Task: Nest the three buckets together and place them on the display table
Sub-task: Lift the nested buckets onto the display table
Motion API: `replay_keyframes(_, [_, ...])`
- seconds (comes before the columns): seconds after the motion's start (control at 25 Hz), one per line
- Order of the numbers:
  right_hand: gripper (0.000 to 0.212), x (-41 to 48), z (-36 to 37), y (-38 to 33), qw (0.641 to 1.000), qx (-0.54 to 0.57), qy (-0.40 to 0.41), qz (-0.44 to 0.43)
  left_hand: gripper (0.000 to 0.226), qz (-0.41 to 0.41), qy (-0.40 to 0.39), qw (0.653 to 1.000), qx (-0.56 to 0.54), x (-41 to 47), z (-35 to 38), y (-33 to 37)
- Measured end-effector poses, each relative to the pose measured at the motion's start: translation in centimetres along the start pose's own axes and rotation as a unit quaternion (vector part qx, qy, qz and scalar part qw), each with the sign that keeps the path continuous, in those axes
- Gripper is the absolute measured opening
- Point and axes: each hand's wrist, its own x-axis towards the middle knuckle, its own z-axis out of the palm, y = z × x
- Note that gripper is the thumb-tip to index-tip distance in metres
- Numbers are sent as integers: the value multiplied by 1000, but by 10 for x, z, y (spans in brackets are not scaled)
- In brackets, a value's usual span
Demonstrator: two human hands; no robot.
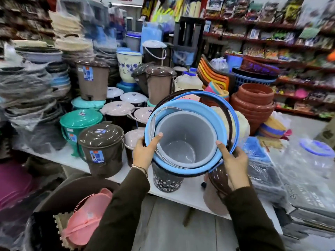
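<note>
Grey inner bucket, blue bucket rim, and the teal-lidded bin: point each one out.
grey inner bucket (183, 134): head view, inside wall.
blue bucket rim (222, 127): head view, right side of rim.
teal-lidded bin (80, 120): head view, lid top.

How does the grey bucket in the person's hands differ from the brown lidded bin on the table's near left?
The grey bucket is open, tilted and held up by both hands, nested in a blue-rimmed bucket; the brown lidded bin stands upright, closed, on the table. The bin carries a blue label; the bucket shows none. Both are round plastic.

White display table (188, 192) crowded with lidded brown bins (101, 147) and terracotta pots (253, 104).
</note>
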Motion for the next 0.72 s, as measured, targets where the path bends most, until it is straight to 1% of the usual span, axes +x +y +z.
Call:
replay_keyframes(0.08, [34, 50, 23, 14, 1000, -14, -3, 3, 62, 2, -6, 1000, 6, 52, 21, 1])
replay_keyframes(0.24, [38, 116, 58, 67, 997, -52, -4, 51, 70, -52, 7, 998, 32, 138, 45, -20])
replay_keyframes(0.28, [40, 143, 71, 96, 995, -64, 5, 71, 72, -75, 8, 996, 44, 177, 54, -36])
replay_keyframes(0.36, [41, 148, 81, 124, 990, -84, 8, 110, 78, -107, 17, 992, 68, 197, 53, -55])
replay_keyframes(0.48, [36, 158, 94, 184, 973, -108, 19, 204, 82, -170, 11, 982, 83, 242, 49, -103])
replay_keyframes(0.52, [35, 158, 96, 199, 966, -122, 21, 225, 79, -200, 5, 975, 99, 249, 46, -116])
replay_keyframes(0.6, [36, 156, 100, 225, 952, -168, 25, 256, 61, -232, 3, 963, 138, 263, 41, -147])
replay_keyframes(0.64, [36, 156, 98, 236, 945, -187, 24, 267, 50, -229, 1, 960, 164, 268, 38, -163])
replay_keyframes(0.68, [35, 153, 97, 242, 938, -219, 16, 268, 45, -222, 1, 952, 211, 268, 36, -174])
replay_keyframes(0.72, [35, 152, 96, 246, 931, -246, 8, 268, 47, -214, -5, 943, 256, 271, 33, -185])
